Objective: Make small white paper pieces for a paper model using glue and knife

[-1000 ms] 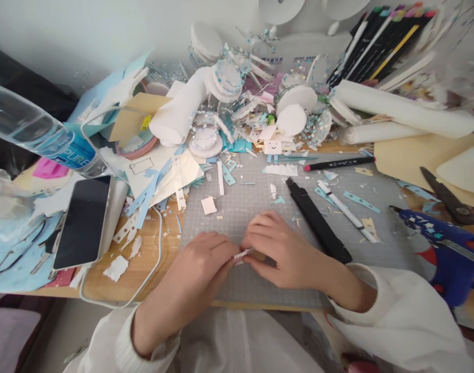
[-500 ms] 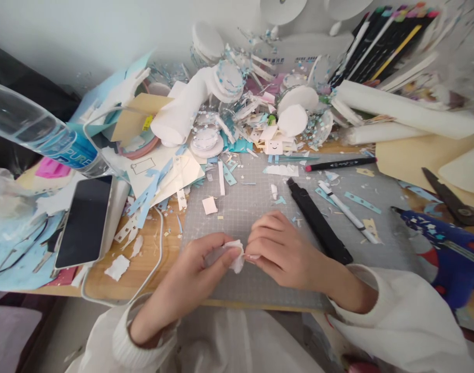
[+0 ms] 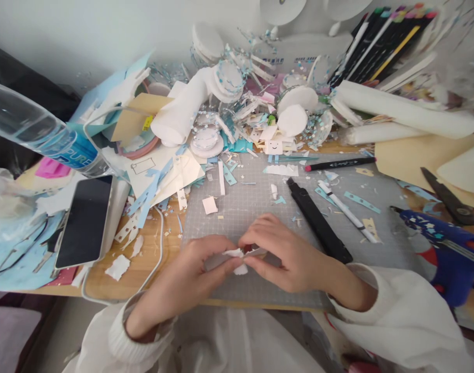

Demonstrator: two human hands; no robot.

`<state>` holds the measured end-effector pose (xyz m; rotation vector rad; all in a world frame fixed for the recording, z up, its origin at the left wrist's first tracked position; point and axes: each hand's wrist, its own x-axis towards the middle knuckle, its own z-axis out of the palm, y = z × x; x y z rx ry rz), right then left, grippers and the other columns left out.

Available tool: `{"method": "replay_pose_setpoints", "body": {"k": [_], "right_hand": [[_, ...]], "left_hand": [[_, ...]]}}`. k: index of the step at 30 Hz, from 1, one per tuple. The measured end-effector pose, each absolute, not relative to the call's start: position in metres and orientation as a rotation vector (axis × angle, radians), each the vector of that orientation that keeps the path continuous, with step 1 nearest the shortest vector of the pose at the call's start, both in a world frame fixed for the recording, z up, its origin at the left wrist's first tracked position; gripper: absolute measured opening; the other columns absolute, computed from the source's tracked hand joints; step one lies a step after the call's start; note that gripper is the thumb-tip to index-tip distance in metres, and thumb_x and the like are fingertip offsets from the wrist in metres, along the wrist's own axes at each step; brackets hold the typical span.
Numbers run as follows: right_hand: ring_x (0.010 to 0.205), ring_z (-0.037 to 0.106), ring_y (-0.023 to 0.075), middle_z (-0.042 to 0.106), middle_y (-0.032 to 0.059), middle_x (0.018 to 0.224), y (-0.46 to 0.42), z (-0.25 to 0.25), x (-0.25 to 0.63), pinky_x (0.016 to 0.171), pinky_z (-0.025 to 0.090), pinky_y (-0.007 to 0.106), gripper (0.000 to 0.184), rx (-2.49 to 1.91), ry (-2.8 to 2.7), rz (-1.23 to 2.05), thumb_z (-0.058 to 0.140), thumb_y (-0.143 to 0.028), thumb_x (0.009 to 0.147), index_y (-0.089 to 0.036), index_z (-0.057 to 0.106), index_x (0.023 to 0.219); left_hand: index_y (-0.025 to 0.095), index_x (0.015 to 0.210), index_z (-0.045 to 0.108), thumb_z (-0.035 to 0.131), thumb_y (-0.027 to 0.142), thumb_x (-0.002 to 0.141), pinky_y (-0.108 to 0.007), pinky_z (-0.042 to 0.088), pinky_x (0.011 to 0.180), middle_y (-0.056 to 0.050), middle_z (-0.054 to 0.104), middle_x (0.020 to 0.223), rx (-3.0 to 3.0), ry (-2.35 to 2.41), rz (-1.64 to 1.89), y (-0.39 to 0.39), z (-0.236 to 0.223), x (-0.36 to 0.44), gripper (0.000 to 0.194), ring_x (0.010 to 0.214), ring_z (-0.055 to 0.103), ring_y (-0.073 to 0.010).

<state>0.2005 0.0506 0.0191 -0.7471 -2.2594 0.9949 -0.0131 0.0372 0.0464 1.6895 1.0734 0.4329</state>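
Observation:
Both my hands meet over the near part of a grey cutting mat (image 3: 260,207). My left hand (image 3: 194,272) and my right hand (image 3: 283,254) pinch a small piece of white paper (image 3: 239,259) between their fingertips, just above the mat. The fingers of both hands are closed on it. A black craft knife (image 3: 318,221) lies on the mat just right of my right hand, and a white pen (image 3: 347,211) lies beyond it.
A heap of white and blue paper scraps and foam shapes (image 3: 252,114) fills the back of the desk. A phone (image 3: 85,220) and a water bottle (image 3: 38,134) lie at the left. A blue glue gun (image 3: 446,248), scissors (image 3: 450,199) and markers (image 3: 380,41) sit at the right.
The paper piece has been turned and worked between my fingertips; my left hand drew back toward me a little, and my right fingers shifted over the paper.

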Motion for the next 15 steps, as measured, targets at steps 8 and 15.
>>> {"method": "replay_pose_setpoints", "body": {"k": [8,15], "right_hand": [[0.076,0.048,0.0139,0.055,-0.0008,0.076,0.0499,0.0183,0.1997,0.082,0.033,0.035,0.003,-0.716,-2.303,0.968,0.056,-0.014,0.085,-0.016,0.055,0.085],[0.072,0.046,0.0134,0.054,-0.0016,0.069,0.0504,0.0121,0.1987,0.078,0.033,0.034,0.016,-0.683,-2.330,0.911,0.056,-0.018,0.092,-0.016,0.055,0.076]], "left_hand": [[0.017,0.079,0.064,0.052,0.032,0.096,-0.023,0.039,0.066,0.002,0.061,0.074,1.755,1.060,0.342,0.0358,0.0438,-0.0153,0.025,0.070,0.054,-0.0117],[0.017,0.079,0.065,0.051,0.028,0.096,-0.022,0.041,0.069,0.002,0.064,0.076,1.754,1.017,0.349,0.0390,0.0417,-0.0159,0.024,0.072,0.057,-0.0115]]}}
